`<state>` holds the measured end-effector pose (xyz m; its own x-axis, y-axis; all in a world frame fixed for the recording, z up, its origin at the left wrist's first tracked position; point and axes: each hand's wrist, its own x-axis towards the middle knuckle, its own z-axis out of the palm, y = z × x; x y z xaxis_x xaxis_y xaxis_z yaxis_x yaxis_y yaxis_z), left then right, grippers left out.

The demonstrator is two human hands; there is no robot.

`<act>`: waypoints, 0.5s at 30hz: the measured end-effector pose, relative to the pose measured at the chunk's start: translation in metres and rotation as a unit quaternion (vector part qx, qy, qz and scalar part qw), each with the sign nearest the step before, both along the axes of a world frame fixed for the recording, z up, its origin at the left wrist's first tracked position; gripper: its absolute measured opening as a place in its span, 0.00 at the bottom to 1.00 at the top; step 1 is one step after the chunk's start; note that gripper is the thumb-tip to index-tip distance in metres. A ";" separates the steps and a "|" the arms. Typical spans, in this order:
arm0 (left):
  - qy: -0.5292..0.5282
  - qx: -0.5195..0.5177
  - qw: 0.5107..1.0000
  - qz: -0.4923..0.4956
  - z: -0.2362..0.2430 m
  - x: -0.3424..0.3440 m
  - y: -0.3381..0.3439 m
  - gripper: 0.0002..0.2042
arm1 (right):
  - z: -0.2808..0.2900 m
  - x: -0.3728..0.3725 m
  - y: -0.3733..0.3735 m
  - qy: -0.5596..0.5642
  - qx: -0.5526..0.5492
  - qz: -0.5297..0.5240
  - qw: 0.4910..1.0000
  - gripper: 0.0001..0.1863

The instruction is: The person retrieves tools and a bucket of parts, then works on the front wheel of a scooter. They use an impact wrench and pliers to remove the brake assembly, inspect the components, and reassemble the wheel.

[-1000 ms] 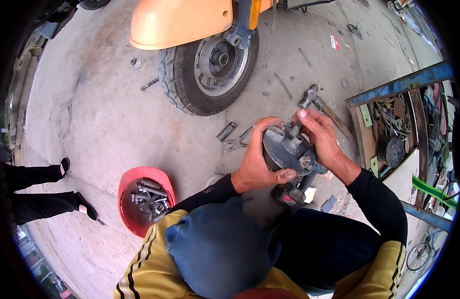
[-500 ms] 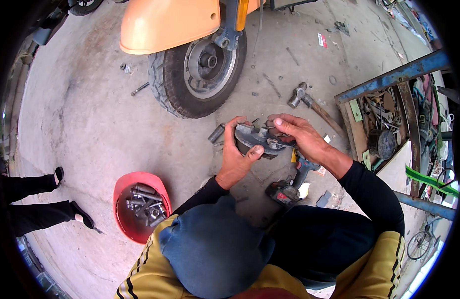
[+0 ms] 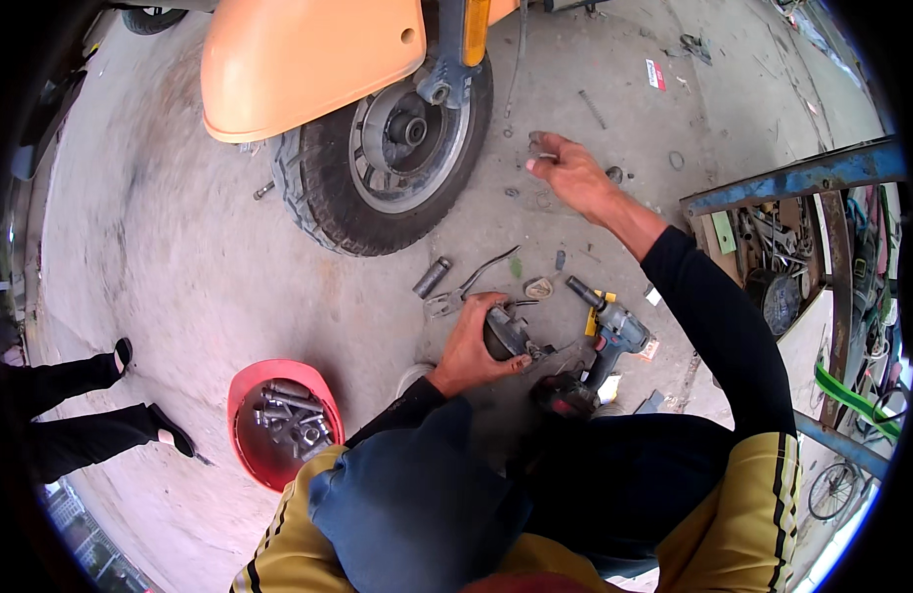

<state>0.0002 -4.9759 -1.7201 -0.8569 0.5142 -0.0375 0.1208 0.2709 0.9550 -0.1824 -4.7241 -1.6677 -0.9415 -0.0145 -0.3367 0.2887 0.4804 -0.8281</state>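
My left hand is wrapped round a dark brake plate, tilted on edge just above the floor; its far side is hidden. Away from it, my right hand is stretched out over the floor to the right of the wheel. Its fingers and thumb curl together; whatever they pinch is too small to make out. Beneath that hand, only the end of a hammer head shows. Beside the brake plate lie a cordless impact wrench, a metal cylinder and a thin bent lever.
A red bowl-shaped container with several metal sockets stands at the left. Orange bodywork overhangs the wheel. A blue-edged metal frame with tools bounds the right. Another person's legs are at the far left. A spring lies ahead.
My right hand has left the brake plate and moved forward and up over the hammer. My left hand alone now holds the plate, lower and more tilted. The view has shifted slightly.
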 end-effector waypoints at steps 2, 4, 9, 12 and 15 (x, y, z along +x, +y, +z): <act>0.003 -0.023 0.999 -0.030 -0.003 0.001 -0.001 0.46 | -0.025 -0.028 0.000 0.041 0.021 -0.009 0.999 0.32; 0.005 -0.050 0.997 -0.060 -0.001 0.001 0.000 0.47 | -0.045 -0.039 0.004 0.046 0.010 -0.018 0.999 0.30; -0.047 -0.060 0.996 -0.046 -0.001 0.003 -0.007 0.47 | -0.037 -0.025 -0.020 -0.069 -0.209 -0.043 0.974 0.19; -0.039 -0.065 0.996 -0.053 0.002 0.003 -0.008 0.47 | -0.011 0.000 -0.026 -0.110 -0.291 -0.050 0.949 0.14; -0.042 -0.056 0.996 -0.052 0.001 0.004 -0.012 0.47 | 0.009 0.020 -0.029 -0.127 -0.333 -0.052 0.933 0.15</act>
